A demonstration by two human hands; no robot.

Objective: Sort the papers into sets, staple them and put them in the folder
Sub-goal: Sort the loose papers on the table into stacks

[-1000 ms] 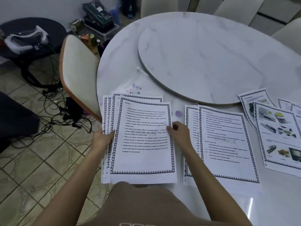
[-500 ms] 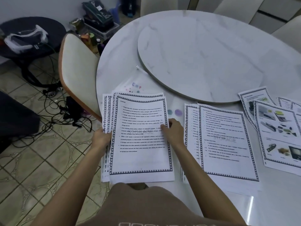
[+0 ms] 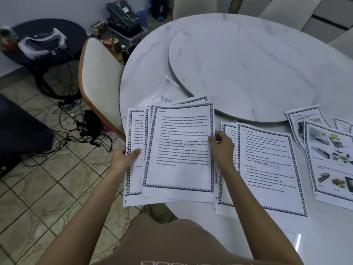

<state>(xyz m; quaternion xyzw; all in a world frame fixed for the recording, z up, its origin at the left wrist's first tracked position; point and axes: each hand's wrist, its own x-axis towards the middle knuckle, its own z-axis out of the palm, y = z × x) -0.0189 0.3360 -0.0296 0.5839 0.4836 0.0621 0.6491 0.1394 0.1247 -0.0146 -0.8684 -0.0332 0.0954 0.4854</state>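
Both hands grasp the fanned sheaf [image 3: 177, 150], left hand [image 3: 124, 159] pinching its left edge, right hand [image 3: 221, 148] its right, nearer the sorted pile [image 3: 265, 165] just rightward.

Both forearms extend forward. Left hand [image 3: 122, 159] is closed, thumb on top. Right hand [image 3: 221, 148] is closed, fingers [image 3: 211, 140] pinching.

The room looks dim and bluish to me. A small bright glare streak sits on the table [image 3: 298, 243] at my lower right. The print on the papers [image 3: 181, 148] is soft and hard to read. Straight lines bow near the edges from the wide lens.
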